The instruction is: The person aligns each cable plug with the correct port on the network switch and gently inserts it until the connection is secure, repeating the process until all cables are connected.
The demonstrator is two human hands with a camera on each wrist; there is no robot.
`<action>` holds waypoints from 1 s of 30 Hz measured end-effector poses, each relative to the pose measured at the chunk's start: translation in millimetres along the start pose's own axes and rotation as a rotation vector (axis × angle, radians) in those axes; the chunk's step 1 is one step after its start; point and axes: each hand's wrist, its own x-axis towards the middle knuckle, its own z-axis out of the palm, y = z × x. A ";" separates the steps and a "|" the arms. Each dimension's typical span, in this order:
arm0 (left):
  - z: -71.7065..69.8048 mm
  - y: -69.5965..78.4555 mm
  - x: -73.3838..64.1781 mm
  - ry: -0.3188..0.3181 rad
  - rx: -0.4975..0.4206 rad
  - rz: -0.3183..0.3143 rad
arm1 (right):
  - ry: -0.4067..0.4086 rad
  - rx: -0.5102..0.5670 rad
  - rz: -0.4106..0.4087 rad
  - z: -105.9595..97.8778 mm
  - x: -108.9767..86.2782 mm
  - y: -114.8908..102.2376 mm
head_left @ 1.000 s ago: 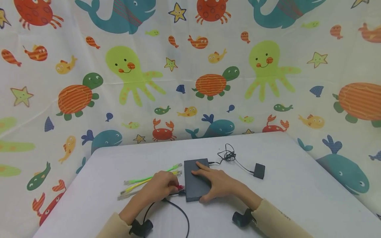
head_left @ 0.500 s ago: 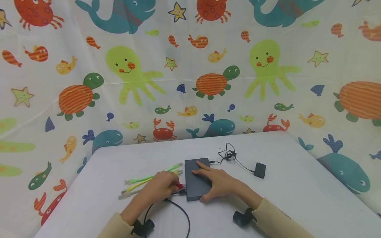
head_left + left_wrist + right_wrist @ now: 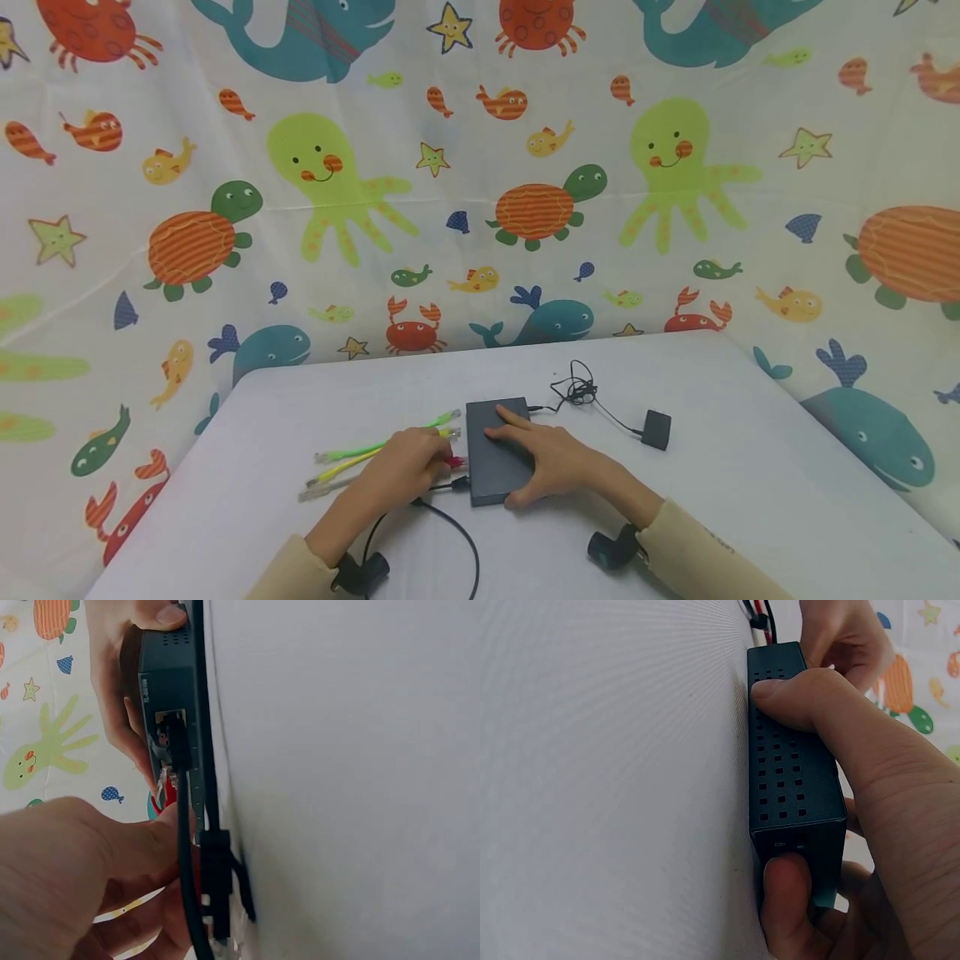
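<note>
A dark grey network switch (image 3: pixel 487 450) lies flat on the white table. My right hand (image 3: pixel 551 458) grips it, its thumb on the vented side (image 3: pixel 780 772) in the right wrist view and fingers curled round the box. One black network cable has its plug (image 3: pixel 176 742) in a port of the left side. Just beyond that plug, my left hand (image 3: pixel 405 462) pinches a red network cable (image 3: pixel 169 793). The clear plug of the red cable is close to the port side; whether it touches a port is hidden behind the black plug.
Green (image 3: pixel 348 455), yellow (image 3: pixel 330 475) and grey (image 3: pixel 318 490) network cables lie left of the switch. A black power adapter (image 3: pixel 656 429) sits on the right, its tangled lead (image 3: pixel 579 392) running to the switch. Behind the table hangs a patterned cloth (image 3: pixel 480 167).
My left hand has shifted slightly away from me along the switch's left side, taking the red plug farther from the black one. My right hand keeps its grip on the switch.
</note>
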 end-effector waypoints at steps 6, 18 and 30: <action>1.6 0.0 -0.6 0.038 0.010 0.007 | 0.002 0.005 -0.002 -0.7 -0.4 -1.1; 2.4 -1.2 0.1 0.044 -0.014 0.003 | 0.000 -0.005 0.014 -1.7 -0.4 -2.6; 3.9 1.5 1.2 -0.008 -0.026 -0.032 | -0.004 -0.009 0.016 0.5 0.4 0.3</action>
